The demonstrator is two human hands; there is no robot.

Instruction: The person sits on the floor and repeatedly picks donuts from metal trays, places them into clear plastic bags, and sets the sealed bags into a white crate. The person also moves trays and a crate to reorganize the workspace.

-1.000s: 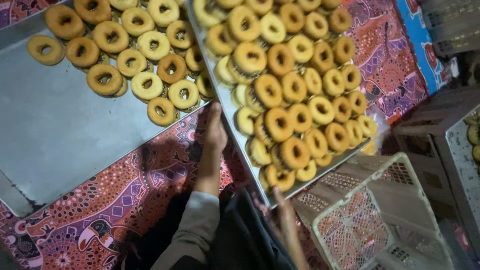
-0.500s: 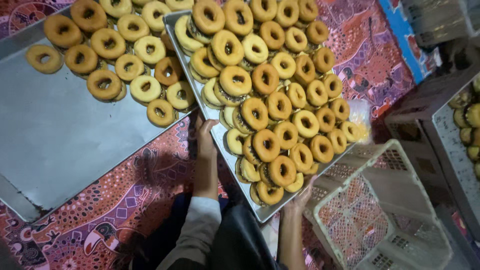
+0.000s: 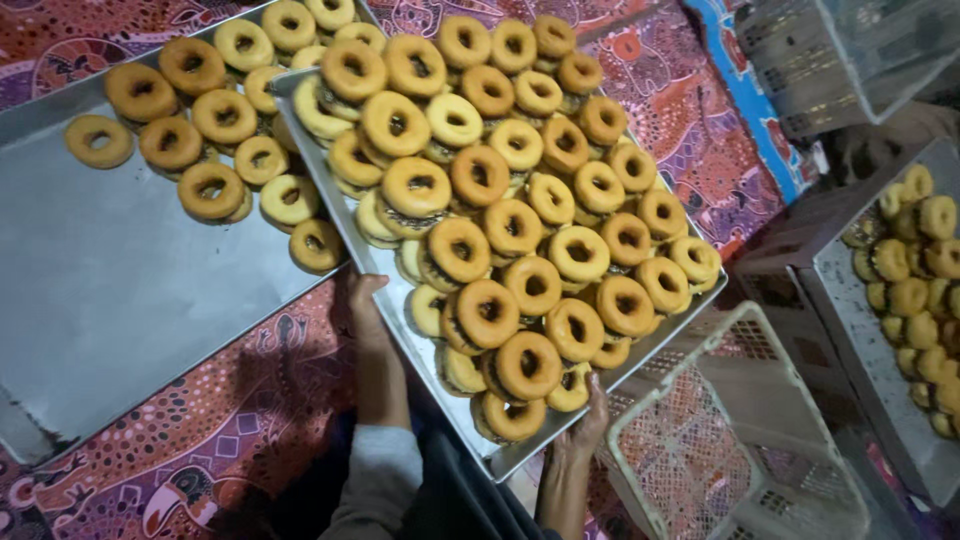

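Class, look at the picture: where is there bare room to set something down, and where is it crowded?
The left tray is bare below its doughnuts. The white basket looks empty. Crowded: the held tray, gripped by left hand and right hand, is piled full.
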